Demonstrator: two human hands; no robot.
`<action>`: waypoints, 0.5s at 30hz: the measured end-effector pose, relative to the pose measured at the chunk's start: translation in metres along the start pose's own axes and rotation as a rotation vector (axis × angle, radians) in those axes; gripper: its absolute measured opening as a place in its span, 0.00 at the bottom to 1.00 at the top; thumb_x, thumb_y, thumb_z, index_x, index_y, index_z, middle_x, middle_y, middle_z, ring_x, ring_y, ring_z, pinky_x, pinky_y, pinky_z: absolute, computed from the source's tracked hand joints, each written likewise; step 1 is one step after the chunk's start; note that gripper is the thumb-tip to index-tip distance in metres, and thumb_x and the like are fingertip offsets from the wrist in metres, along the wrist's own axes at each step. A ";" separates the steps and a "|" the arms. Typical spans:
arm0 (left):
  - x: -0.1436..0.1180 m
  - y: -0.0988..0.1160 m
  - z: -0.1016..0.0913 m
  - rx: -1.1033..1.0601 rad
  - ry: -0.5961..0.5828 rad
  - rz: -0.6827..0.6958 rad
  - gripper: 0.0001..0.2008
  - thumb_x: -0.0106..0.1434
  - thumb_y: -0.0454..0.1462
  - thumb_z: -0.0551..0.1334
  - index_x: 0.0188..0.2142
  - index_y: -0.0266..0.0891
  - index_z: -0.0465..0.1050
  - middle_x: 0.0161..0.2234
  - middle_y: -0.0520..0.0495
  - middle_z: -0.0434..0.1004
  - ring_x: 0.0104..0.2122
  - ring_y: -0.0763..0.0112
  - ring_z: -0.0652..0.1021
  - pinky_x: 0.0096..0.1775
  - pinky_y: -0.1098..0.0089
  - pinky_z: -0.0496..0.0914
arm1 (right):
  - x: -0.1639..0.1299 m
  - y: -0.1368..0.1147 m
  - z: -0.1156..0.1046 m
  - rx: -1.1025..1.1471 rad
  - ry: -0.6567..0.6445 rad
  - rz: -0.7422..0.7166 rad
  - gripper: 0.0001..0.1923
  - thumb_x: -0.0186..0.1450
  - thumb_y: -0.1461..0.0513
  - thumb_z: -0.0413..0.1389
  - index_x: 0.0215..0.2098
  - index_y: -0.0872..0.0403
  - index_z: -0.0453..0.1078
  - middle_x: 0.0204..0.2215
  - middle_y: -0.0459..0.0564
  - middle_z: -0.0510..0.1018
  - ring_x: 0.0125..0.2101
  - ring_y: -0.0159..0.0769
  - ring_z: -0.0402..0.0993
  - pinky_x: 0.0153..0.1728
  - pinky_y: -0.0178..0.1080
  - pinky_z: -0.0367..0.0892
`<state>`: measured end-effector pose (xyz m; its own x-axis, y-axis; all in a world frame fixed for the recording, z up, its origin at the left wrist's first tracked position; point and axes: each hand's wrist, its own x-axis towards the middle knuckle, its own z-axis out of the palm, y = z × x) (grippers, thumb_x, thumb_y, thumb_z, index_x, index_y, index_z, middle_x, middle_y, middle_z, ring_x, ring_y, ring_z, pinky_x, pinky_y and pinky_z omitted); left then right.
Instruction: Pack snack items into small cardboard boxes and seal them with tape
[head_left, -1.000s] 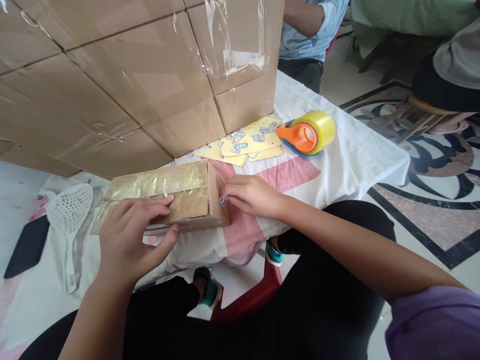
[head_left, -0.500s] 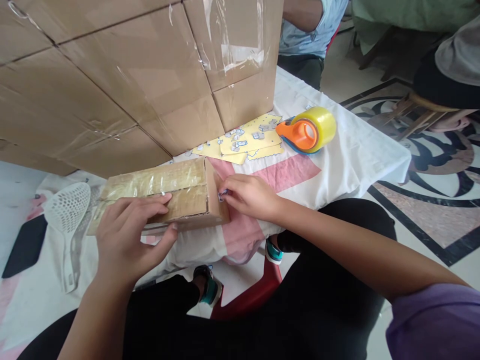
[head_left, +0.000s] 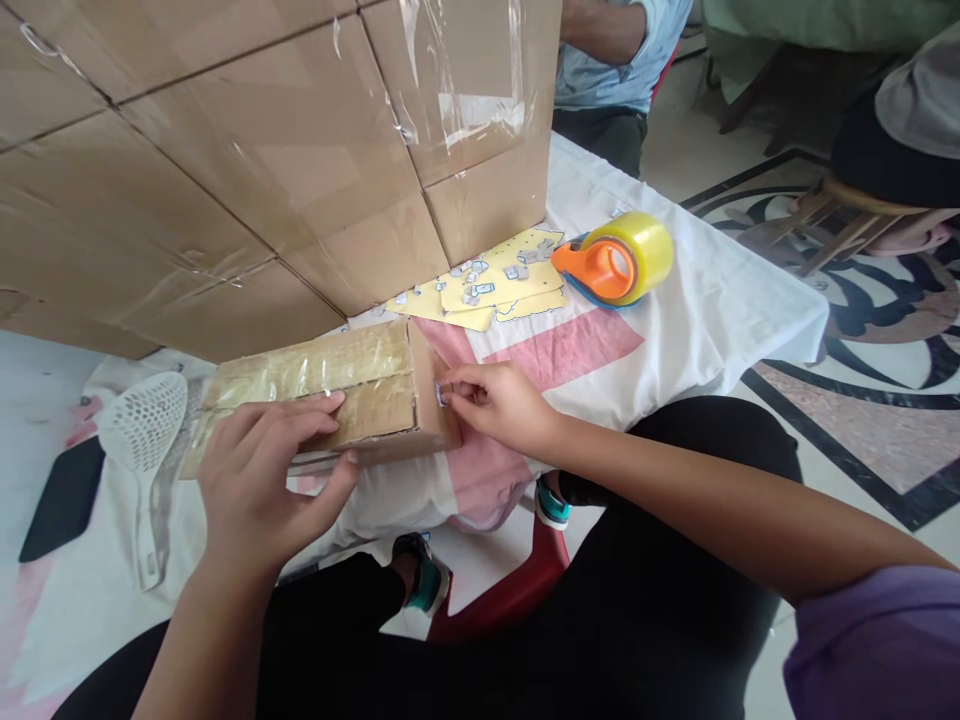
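Left hand (head_left: pixel 259 465): was spread, fingers resting on the carton (head_left: pixel 367 350), thumb near its edge.
Right hand (head_left: pixel 501 402): had fingertips drawn close at a small bluish piece (head_left: pixel 439 394); whether they pinched it, I could not tell.
Carton: lay on the tablecloth (head_left: pixel 727 310), its end face just beside the right fingertips.

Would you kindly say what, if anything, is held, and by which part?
The left grip rests on the box; whether the right grip pinches the small label by its edge cannot be told.
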<state>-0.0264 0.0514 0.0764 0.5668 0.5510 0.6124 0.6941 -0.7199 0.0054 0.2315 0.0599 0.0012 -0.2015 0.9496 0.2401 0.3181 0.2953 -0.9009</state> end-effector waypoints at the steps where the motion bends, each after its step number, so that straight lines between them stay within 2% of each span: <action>1: 0.000 0.000 0.000 -0.004 0.003 -0.002 0.15 0.53 0.34 0.68 0.40 0.44 0.68 0.42 0.42 0.84 0.37 0.53 0.80 0.40 0.55 0.71 | 0.000 0.001 0.001 0.036 0.002 0.012 0.09 0.67 0.63 0.58 0.44 0.55 0.77 0.27 0.44 0.77 0.27 0.30 0.70 0.31 0.34 0.60; 4: 0.000 0.001 0.000 -0.016 0.004 -0.007 0.15 0.53 0.34 0.68 0.40 0.44 0.68 0.42 0.42 0.84 0.37 0.53 0.80 0.40 0.55 0.71 | 0.002 0.002 0.001 0.172 -0.015 0.027 0.08 0.66 0.62 0.59 0.43 0.56 0.75 0.25 0.43 0.74 0.26 0.29 0.68 0.31 0.35 0.61; 7: 0.001 0.001 -0.001 -0.018 0.000 0.002 0.15 0.53 0.33 0.69 0.40 0.42 0.68 0.42 0.39 0.84 0.37 0.52 0.80 0.40 0.55 0.71 | 0.006 0.004 -0.001 0.334 -0.099 0.048 0.10 0.64 0.61 0.60 0.43 0.56 0.71 0.25 0.40 0.70 0.25 0.28 0.66 0.29 0.34 0.61; 11: 0.001 0.002 -0.001 -0.015 -0.005 0.002 0.15 0.53 0.33 0.69 0.39 0.42 0.68 0.42 0.38 0.84 0.37 0.52 0.80 0.40 0.55 0.70 | 0.009 0.008 -0.003 0.473 -0.187 0.060 0.13 0.62 0.61 0.61 0.43 0.55 0.66 0.26 0.39 0.69 0.26 0.27 0.65 0.30 0.34 0.61; 15: 0.000 0.001 -0.001 -0.017 -0.005 0.001 0.16 0.53 0.33 0.69 0.40 0.42 0.68 0.42 0.40 0.84 0.37 0.53 0.80 0.40 0.55 0.71 | 0.012 0.014 -0.001 0.608 -0.240 0.055 0.15 0.62 0.61 0.62 0.42 0.53 0.63 0.23 0.36 0.68 0.25 0.27 0.65 0.31 0.33 0.59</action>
<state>-0.0256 0.0504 0.0774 0.5701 0.5524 0.6081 0.6857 -0.7276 0.0181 0.2344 0.0751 -0.0084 -0.4233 0.8911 0.1635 -0.2319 0.0678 -0.9704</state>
